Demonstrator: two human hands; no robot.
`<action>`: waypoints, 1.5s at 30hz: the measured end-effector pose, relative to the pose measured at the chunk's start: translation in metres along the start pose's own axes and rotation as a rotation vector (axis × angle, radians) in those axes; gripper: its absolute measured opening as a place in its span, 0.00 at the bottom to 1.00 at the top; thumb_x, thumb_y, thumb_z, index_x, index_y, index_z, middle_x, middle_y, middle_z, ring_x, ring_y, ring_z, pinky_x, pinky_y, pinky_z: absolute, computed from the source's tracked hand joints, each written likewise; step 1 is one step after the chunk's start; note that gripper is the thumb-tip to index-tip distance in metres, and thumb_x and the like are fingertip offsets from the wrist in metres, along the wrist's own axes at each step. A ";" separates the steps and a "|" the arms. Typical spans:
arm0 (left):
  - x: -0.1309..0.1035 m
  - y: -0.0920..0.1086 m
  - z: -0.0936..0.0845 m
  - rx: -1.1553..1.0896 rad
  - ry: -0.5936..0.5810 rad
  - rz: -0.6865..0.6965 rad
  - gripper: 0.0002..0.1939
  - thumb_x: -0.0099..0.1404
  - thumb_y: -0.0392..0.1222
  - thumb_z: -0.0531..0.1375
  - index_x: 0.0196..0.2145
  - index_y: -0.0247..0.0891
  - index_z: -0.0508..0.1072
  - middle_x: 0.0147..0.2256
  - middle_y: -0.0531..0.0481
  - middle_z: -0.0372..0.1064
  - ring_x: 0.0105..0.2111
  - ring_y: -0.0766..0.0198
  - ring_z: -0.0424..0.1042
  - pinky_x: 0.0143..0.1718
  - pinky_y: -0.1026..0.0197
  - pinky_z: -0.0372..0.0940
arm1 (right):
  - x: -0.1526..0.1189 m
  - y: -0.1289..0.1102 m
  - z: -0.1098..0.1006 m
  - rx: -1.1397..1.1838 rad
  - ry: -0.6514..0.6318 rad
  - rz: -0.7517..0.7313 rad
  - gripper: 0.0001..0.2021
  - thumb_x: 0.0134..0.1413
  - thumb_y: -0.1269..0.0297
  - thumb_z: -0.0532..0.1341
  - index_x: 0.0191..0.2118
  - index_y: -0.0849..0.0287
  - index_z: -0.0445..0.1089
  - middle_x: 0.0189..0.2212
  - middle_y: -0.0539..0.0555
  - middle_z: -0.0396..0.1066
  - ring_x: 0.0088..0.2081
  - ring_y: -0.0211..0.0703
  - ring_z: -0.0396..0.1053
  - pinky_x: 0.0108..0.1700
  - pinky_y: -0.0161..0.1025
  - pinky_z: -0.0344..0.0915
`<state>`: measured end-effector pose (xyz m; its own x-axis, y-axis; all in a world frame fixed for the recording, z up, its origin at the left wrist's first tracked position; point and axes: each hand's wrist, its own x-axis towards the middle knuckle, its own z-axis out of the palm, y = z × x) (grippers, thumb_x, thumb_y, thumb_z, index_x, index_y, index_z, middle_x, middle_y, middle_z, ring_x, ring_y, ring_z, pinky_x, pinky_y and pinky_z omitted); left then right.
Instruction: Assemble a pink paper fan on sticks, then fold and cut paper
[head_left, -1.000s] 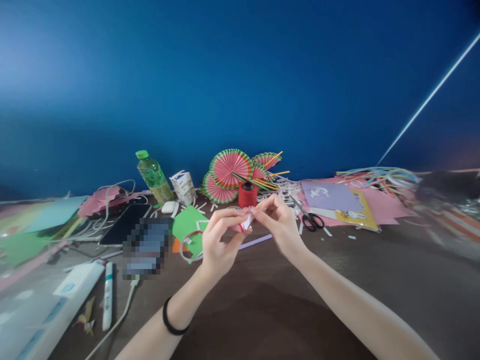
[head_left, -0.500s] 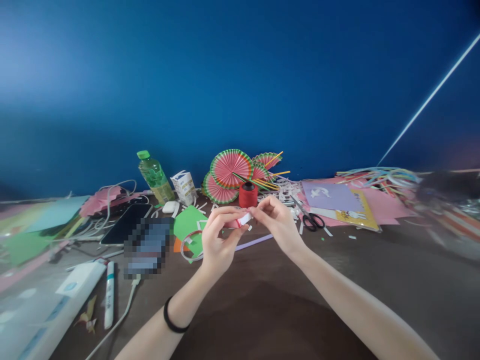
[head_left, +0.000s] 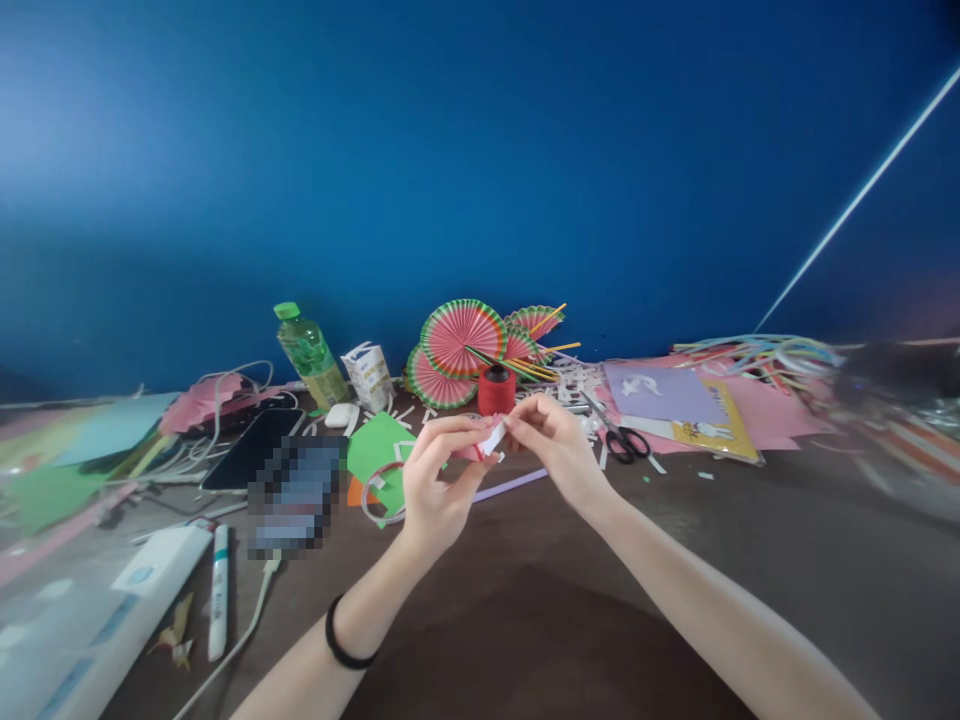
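Observation:
My left hand (head_left: 442,480), a dark band round its wrist, closes its fingers and thumb on a small pink folded paper piece (head_left: 475,452). A white strip (head_left: 493,438) lies across that piece's right end. My right hand (head_left: 559,450) pinches the upper right end of the strip; its fingertips partly hide the spot. Just behind both hands stands a red thread spool (head_left: 496,392). A roll of clear tape (head_left: 382,494) lies left of my left hand, on green paper (head_left: 373,447).
Pleated watermelon-coloured paper fans (head_left: 463,338) rest against the blue wall. Black-handled scissors (head_left: 626,443) lie at right, near a purple sheet (head_left: 664,392). Leftward are a green-capped bottle (head_left: 309,355), a small box (head_left: 367,377), a phone (head_left: 300,495) on a cable and a white marker (head_left: 218,592).
The white strip and the pink paper have tilted more upright between my fingers. My right hand has shifted very slightly up and right; both hands keep their hold.

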<state>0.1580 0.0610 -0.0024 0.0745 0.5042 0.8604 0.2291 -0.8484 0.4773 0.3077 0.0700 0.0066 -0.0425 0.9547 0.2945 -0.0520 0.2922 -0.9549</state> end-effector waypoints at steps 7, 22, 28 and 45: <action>-0.001 0.001 -0.002 0.062 -0.023 0.024 0.10 0.56 0.30 0.62 0.36 0.39 0.72 0.37 0.48 0.69 0.38 0.63 0.70 0.38 0.60 0.68 | -0.001 0.002 0.003 -0.060 -0.015 0.006 0.13 0.47 0.55 0.62 0.26 0.59 0.61 0.20 0.48 0.66 0.24 0.37 0.65 0.27 0.35 0.62; 0.017 -0.003 -0.018 -0.036 -0.055 -0.094 0.08 0.56 0.34 0.62 0.35 0.40 0.74 0.36 0.48 0.71 0.37 0.62 0.70 0.37 0.61 0.66 | 0.007 0.023 0.002 -0.088 -0.184 0.084 0.05 0.43 0.65 0.61 0.28 0.60 0.65 0.21 0.48 0.66 0.23 0.37 0.66 0.29 0.36 0.64; 0.014 -0.025 -0.025 -0.232 -0.020 -0.370 0.08 0.54 0.40 0.64 0.34 0.38 0.76 0.34 0.46 0.71 0.34 0.62 0.69 0.30 0.64 0.66 | 0.014 0.010 -0.014 0.026 -0.063 0.077 0.06 0.48 0.64 0.56 0.29 0.59 0.67 0.20 0.47 0.67 0.21 0.34 0.64 0.25 0.33 0.60; 0.015 -0.029 -0.017 -0.620 0.022 -0.727 0.11 0.47 0.43 0.68 0.29 0.36 0.76 0.29 0.50 0.73 0.28 0.66 0.70 0.31 0.65 0.66 | 0.009 -0.001 -0.017 0.154 -0.367 0.167 0.09 0.50 0.59 0.61 0.32 0.59 0.66 0.18 0.46 0.65 0.20 0.32 0.62 0.22 0.31 0.59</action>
<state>0.1357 0.0897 -0.0003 0.0966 0.9438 0.3160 -0.3434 -0.2663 0.9006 0.3241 0.0787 0.0096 -0.4139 0.8968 0.1565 -0.1616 0.0968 -0.9821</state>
